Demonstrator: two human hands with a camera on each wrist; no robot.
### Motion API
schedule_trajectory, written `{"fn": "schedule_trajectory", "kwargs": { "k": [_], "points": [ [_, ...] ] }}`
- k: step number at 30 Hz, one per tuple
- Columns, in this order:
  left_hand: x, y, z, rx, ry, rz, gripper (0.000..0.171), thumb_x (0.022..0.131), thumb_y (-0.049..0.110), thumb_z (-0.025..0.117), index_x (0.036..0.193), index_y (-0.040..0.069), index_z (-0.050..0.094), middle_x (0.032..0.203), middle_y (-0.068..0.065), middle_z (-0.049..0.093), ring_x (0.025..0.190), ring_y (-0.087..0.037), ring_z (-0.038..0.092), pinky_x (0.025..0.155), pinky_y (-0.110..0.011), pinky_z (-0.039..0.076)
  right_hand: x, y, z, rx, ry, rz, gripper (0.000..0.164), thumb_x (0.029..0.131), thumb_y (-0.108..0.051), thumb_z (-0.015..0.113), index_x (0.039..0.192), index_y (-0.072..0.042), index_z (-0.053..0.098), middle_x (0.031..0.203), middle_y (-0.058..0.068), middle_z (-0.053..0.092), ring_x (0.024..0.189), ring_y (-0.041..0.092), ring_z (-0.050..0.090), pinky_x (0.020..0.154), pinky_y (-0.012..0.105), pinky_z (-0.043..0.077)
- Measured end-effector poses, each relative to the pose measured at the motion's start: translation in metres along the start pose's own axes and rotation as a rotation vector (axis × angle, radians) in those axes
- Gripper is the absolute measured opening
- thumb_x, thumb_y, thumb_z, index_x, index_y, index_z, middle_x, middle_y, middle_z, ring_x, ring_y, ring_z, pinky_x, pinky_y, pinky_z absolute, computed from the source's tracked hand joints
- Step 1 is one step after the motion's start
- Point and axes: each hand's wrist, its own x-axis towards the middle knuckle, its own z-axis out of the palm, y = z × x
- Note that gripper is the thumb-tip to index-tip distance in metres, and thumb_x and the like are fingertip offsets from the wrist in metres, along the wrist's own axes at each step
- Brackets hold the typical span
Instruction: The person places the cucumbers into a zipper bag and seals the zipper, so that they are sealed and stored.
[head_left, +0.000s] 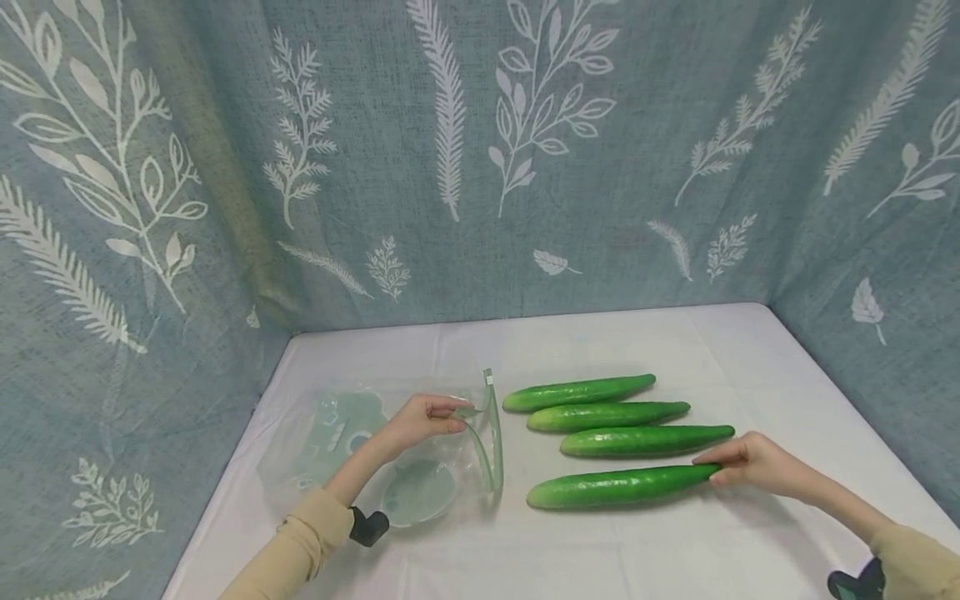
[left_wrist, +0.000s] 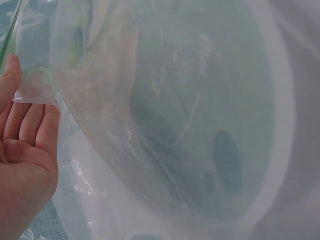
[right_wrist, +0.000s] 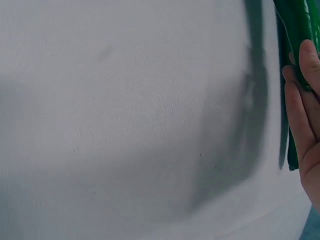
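A clear zip bag [head_left: 423,492] with pale green printed shapes lies flat at the left of the table, its green-edged mouth [head_left: 497,437] parted and facing right. My left hand [head_left: 424,422] pinches one lip of that mouth between thumb and fingers; in the left wrist view the plastic [left_wrist: 200,100] fills most of the picture. On the right, my right hand [head_left: 761,464] grips the thin dark end of the nearest cucumber [head_left: 615,487], whose paler end points at the bag. The right wrist view shows thumb and fingers around this cucumber's tip [right_wrist: 297,30].
Three more cucumbers [head_left: 648,440] lie side by side behind the held one, right of the bag's mouth. A white cloth [head_left: 600,558] covers the table. Blue-green curtains [head_left: 480,167] with white leaf prints hang behind and at both sides.
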Motion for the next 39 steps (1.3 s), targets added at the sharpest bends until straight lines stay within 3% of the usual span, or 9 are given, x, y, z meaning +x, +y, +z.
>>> {"fn": "schedule_trajectory", "kwargs": {
  "k": [7,11,21,26,39],
  "points": [
    [-0.001,-0.001,0.0,-0.007,-0.004,0.005,0.042,0.088,0.02,0.067,0.125,0.001,0.06,0.123,-0.021,0.063,0.114,-0.034,0.061,0.097,-0.045,0.049,-0.002,-0.006,-0.001,0.121,-0.013,0.249,0.044,0.084,-0.024,0.07,0.114,0.008,0.064,0.103,0.014,0.072,0.087,-0.011,0.059,0.069,0.018,0.052],
    [-0.001,-0.001,0.0,-0.005,-0.002,0.002,0.042,0.088,0.019,0.067,0.125,0.001,0.06,0.123,-0.02,0.063,0.115,-0.034,0.06,0.097,-0.045,0.05,-0.003,-0.006,-0.001,0.192,-0.012,0.33,0.047,0.085,-0.024,0.069,0.118,0.009,0.061,0.107,0.021,0.07,0.087,-0.008,0.062,0.074,0.02,0.055],
    [0.0,-0.002,0.0,-0.006,-0.01,0.021,0.042,0.089,0.02,0.067,0.126,0.001,0.059,0.125,-0.02,0.061,0.114,-0.033,0.061,0.095,-0.043,0.051,-0.002,-0.005,-0.001,0.281,-0.014,0.354,0.048,0.092,-0.023,0.062,0.124,0.012,0.054,0.114,0.018,0.068,0.091,-0.006,0.064,0.079,0.021,0.056],
    [0.0,-0.003,0.001,-0.012,-0.008,0.02,0.042,0.089,0.02,0.067,0.126,0.001,0.059,0.126,-0.02,0.061,0.115,-0.033,0.06,0.096,-0.042,0.051,-0.002,-0.008,-0.001,0.302,0.002,0.386,0.052,0.092,-0.026,0.062,0.126,0.013,0.051,0.114,0.015,0.068,0.091,-0.004,0.065,0.082,0.029,0.057],
    [-0.002,-0.001,0.003,-0.011,0.026,-0.002,0.045,0.088,0.02,0.068,0.128,0.003,0.058,0.137,-0.02,0.053,0.128,-0.039,0.048,0.102,-0.048,0.045,0.007,-0.013,0.004,0.394,0.058,0.468,0.056,0.09,-0.026,0.064,0.13,0.011,0.049,0.113,0.008,0.07,0.093,0.001,0.066,0.085,0.03,0.056]
  ]
}}
